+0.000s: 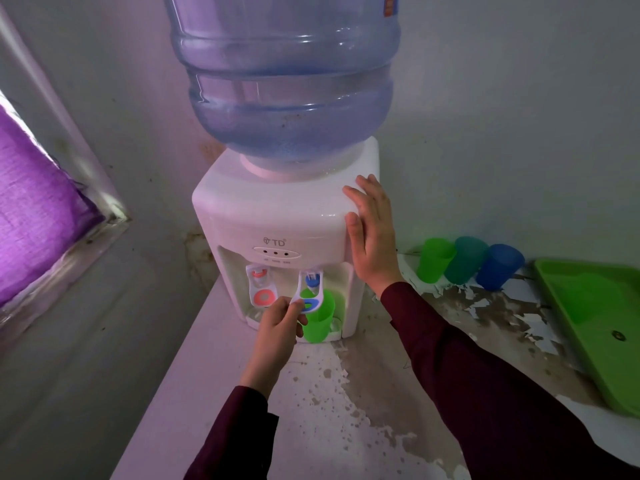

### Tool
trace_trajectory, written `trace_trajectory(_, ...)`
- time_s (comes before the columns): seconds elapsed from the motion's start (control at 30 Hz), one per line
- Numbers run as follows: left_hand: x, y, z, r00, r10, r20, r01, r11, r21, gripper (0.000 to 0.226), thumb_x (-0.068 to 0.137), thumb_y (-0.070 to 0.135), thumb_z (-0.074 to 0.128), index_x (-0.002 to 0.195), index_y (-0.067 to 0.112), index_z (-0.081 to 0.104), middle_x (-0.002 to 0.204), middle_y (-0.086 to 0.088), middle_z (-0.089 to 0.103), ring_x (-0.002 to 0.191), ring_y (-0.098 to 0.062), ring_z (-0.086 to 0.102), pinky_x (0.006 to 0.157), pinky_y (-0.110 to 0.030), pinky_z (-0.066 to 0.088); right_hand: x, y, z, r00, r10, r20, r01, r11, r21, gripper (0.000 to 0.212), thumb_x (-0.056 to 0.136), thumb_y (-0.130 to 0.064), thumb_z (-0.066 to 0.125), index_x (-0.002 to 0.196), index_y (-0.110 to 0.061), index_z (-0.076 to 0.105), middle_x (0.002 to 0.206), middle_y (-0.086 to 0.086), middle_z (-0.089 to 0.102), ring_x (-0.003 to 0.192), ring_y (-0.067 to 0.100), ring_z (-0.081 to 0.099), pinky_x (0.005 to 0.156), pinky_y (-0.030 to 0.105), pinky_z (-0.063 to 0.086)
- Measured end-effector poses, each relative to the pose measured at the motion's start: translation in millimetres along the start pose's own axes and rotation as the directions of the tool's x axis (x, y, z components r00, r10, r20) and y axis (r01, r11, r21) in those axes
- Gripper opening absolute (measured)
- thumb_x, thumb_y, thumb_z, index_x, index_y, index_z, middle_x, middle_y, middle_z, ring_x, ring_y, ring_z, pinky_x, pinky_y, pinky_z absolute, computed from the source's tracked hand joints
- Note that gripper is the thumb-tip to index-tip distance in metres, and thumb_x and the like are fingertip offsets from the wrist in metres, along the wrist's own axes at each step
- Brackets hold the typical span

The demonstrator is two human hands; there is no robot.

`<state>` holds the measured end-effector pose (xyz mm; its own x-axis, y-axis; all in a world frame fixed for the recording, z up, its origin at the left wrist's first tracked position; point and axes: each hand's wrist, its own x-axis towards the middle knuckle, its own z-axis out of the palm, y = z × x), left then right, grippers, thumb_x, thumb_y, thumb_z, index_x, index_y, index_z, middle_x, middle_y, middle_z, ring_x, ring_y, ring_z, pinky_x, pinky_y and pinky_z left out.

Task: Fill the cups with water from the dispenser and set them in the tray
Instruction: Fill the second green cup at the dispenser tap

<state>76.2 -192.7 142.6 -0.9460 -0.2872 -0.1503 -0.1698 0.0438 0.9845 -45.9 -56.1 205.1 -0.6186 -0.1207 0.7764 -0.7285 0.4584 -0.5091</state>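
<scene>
Worn counter (346,393) with peeling paint runs from the wall corner toward the viewer; its left edge drops off to a lower floor area, and a purple curtain (38,209) hangs at the window on the far left. White dispenser (273,216) stands at the counter's back left corner, close against the wall, with a big blue water bottle (287,81) upside down on top. Green tray (595,317) lies along the right edge of the counter, partly cut off by the frame, well apart from the dispenser. Bare counter lies between dispenser and tray, with both maroon sleeves crossing it. Three more cups stand in a row at the back edge against the wall, between dispenser and tray: light green cup (433,259), teal cup (464,259), blue cup (498,266), touching or nearly so; the blue one is just beside the tray's back corner.

Right hand (372,237) rests flat on the dispenser's right top corner, fingers straight and spread, holding nothing. Left hand (280,327) is at the front of the dispenser; fingers curl round and pinch the blue tap lever (308,292). Green cup (317,317) stands upright in the dispenser's recess under the blue tap, just right of the left hand. Red tap lever (261,287) hangs untouched to its left. Can't tell the water level in the cup.
</scene>
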Motion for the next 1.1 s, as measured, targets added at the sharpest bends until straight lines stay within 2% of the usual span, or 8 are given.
trace_trajectory(0.2, 0.2, -0.8, -0.3, 1.0, -0.009, 0.004, 0.009, 1.0, 0.004, 0.027, 0.097, 0.019, 0.045, 0.096, -0.005, 0.057, 0.067, -0.001, 0.055, 0.052, -0.009, 0.047, 0.05, -0.022, 0.037, -0.8, 0.0, 0.3, 1.0, 0.003, 0.0, -0.003, 1.0, 0.008, 0.051, 0.102, -0.037, 0.027, 0.125, -0.001, 0.056, 0.139, 0.019, 0.047, 0.139, 0.03, 0.031, 0.117, 0.032, 0.025)
trace_trajectory(0.47, -1.9, -0.2, -0.2, 1.0, -0.012, 0.014, 0.011, 1.0, 0.016, 0.023, 0.098, 0.019, 0.043, 0.095, 0.002, 0.059, 0.068, 0.0, 0.056, 0.053, -0.008, 0.048, 0.051, -0.022, 0.037, -0.6, 0.0, 1.1, 1.0, -0.002, -0.013, 0.003, 1.0, 0.007, 0.052, 0.102, -0.037, 0.027, 0.124, 0.0, 0.056, 0.138, 0.02, 0.048, 0.139, 0.031, 0.032, 0.117, 0.033, 0.026)
trace_trajectory(0.87, -2.5, 0.6, -0.4, 1.0, -0.008, 0.018, 0.008, 1.0, 0.01, 0.026, 0.098, 0.017, 0.043, 0.099, -0.005, 0.055, 0.067, -0.001, 0.055, 0.053, -0.011, 0.047, 0.05, -0.022, 0.036, -0.4, 0.9, 2.3, 1.0, 0.0, -0.025, 0.0, 1.0, 0.004, 0.052, 0.101, -0.037, 0.027, 0.123, 0.0, 0.057, 0.138, 0.02, 0.048, 0.139, 0.032, 0.033, 0.117, 0.035, 0.027)
trace_trajectory(1.1, -4.0, 1.8, 0.7, 1.0, -0.006, 0.023, 0.006, 1.0, 0.015, 0.023, 0.098, 0.017, 0.041, 0.096, -0.001, 0.056, 0.068, -0.002, 0.054, 0.052, -0.01, 0.046, 0.047, -0.018, 0.036, -0.8, 0.9, 2.5, 1.0, -0.001, -0.026, 0.001, 1.0, 0.011, 0.052, 0.102, -0.037, 0.027, 0.123, 0.0, 0.057, 0.138, 0.02, 0.048, 0.138, 0.032, 0.033, 0.116, 0.04, 0.029)
